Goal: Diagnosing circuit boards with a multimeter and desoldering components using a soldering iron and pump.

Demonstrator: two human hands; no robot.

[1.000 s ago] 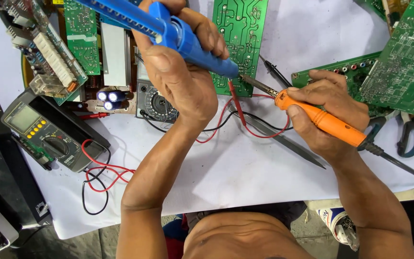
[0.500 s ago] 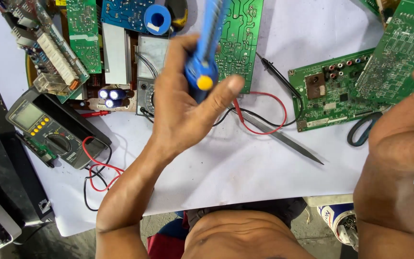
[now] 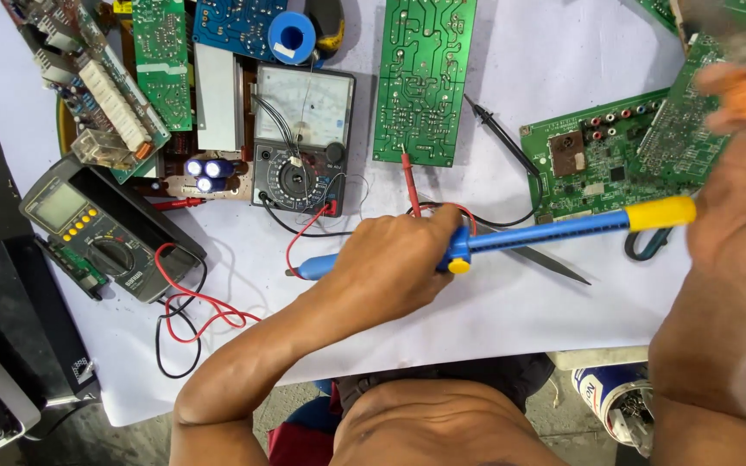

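The left hand (image 3: 395,259) is closed around a blue desoldering pump (image 3: 511,237), fingers wrapped about its barrel. The tool lies nearly level over the white-covered bench (image 3: 511,319), its yellow plunger end (image 3: 660,212) pointing right and its nozzle tip (image 3: 300,272) pointing left.

The right hand (image 3: 736,207) is raised at the right edge and blurred. Something orange shows at its top, perhaps a tool handle, but whether the fingers grip it cannot be told.

The pump sits just below a green circuit board (image 3: 425,78) that lies solder side up, with a red probe (image 3: 409,185) resting at its lower edge. An analog meter (image 3: 304,138) stands to the left, a digital multimeter (image 3: 88,233) further left, and a second green board (image 3: 606,155) lies to the right.

The step in hand looks like readying the pump; the nozzle points away from the board, so using it there calls for turning it round.
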